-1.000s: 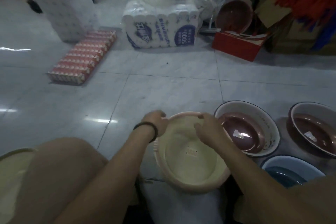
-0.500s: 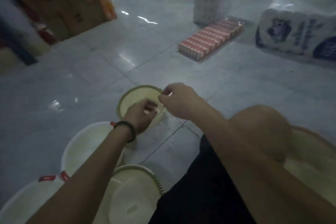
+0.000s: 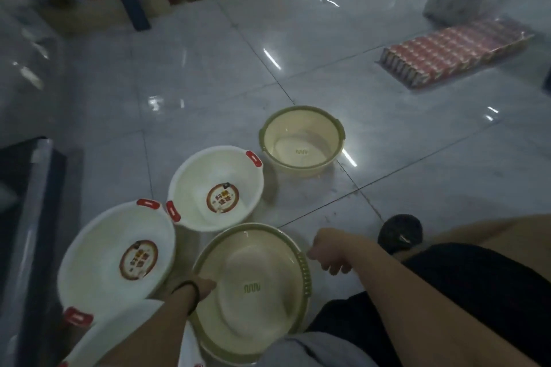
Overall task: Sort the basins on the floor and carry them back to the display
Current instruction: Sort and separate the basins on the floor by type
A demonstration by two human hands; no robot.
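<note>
Mid-sorting, left hand grips the large green-rimmed cream plastic basin, right hand curled empty beside it; likely next, nesting its smaller twin.

Dim, bluish picture; glare streaks on the glossy floor, edges blurred

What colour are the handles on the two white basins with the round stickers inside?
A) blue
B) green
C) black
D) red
D: the smaller white basin and the larger white basin both have red handles on their rims.
</note>
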